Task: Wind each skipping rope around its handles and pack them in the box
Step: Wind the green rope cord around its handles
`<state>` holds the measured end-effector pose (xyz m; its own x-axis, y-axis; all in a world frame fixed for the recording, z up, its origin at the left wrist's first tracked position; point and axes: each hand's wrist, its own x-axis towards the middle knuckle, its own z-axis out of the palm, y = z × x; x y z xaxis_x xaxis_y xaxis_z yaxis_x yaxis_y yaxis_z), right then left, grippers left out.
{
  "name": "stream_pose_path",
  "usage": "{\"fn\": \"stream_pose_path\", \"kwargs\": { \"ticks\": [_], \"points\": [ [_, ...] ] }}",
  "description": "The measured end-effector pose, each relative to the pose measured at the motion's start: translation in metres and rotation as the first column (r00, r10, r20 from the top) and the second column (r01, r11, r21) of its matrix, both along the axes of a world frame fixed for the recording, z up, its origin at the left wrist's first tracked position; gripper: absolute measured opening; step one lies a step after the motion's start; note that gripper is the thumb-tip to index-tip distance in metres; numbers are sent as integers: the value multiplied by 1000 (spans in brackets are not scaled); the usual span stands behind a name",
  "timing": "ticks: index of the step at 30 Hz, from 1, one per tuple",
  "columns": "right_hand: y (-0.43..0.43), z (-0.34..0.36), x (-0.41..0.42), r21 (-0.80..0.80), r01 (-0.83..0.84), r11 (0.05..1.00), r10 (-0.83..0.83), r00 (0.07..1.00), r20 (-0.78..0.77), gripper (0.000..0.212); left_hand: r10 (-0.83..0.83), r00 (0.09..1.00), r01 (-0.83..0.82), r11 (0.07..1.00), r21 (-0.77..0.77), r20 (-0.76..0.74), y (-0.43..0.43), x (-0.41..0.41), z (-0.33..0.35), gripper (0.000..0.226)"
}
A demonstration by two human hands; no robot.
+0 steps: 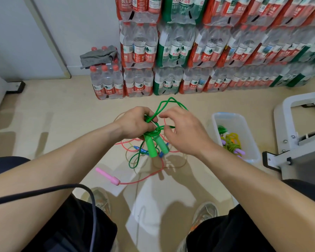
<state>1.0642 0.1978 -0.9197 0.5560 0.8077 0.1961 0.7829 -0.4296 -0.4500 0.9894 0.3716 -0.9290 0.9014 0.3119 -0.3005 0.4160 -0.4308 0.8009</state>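
Above the beige floor (58,113), head view, mid-frame: a green skipping rope (151,146) is held up between both arms. Its two green handles, one brighter and one paler, are laid side by side and point down toward the wearer. Thin green cord is wrapped in a few turns round their upper ends. Loose loops of cord are seen standing up beyond the knuckles, and one slack loop hangs below the handles.

Left grip (135,122): clenched round the handle tops and the wraps.

Right grip (183,132): fingers curved and spread just beside the bundle. A strand runs toward the thumb, but whether it is pinched cannot be told.

To the right, on the floor, a clear plastic box (244,128) is set, with green and yellow ropes and lilac handles inside. Below the grips, a pink rope (107,176) and a blue-handled rope (140,149) are seen tangled on the floor.
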Motion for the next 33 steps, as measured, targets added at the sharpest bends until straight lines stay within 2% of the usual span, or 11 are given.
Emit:
{"fn": "stream_pose_path", "kwargs": {
  "ticks": [2,5,7,11,14,16,18,20,25,29,33],
  "points": [
    [-1,-6,-1,-221,-22,975,16,999,-27,44,-24,999,25,1000,-17,24,-4,0,4,11],
    [-4,-10,7,-364,21,931,-128,954,-271,34,-58,997,57,998,26,44,-6,-1,5,11],
    [-4,-8,9,-291,-10,957,-97,931,-351,28,-90,995,84,989,123,47,-4,-1,3,11],
    [-3,7,17,-44,51,998,-65,909,-412,41,-192,979,203,893,402,-69,2,-3,-4,20],
    [-9,17,33,173,243,954,-57,719,-693,43,-181,974,222,880,420,-134,9,-4,-10,21],
    [-12,17,43,139,350,926,-106,597,-795,42,-154,980,193,903,385,-129,11,-4,-8,18],
    [-18,11,50,-26,322,946,-249,675,-695,38,-126,987,155,918,364,-103,11,-2,-5,18],
    [-21,7,47,-187,225,956,-292,753,-589,32,-119,990,140,924,355,-82,10,-1,-3,17],
    [-11,5,23,-146,74,986,-163,553,-817,29,-185,981,192,937,293,-52,-2,-1,2,18],
    [-2,-1,11,-209,-36,977,-152,568,-809,42,-232,973,226,922,315,-20,-13,-2,5,17],
    [1,0,9,-209,43,977,-166,766,-621,43,-243,970,228,920,319,7,-15,-3,3,22]
  ]
}}
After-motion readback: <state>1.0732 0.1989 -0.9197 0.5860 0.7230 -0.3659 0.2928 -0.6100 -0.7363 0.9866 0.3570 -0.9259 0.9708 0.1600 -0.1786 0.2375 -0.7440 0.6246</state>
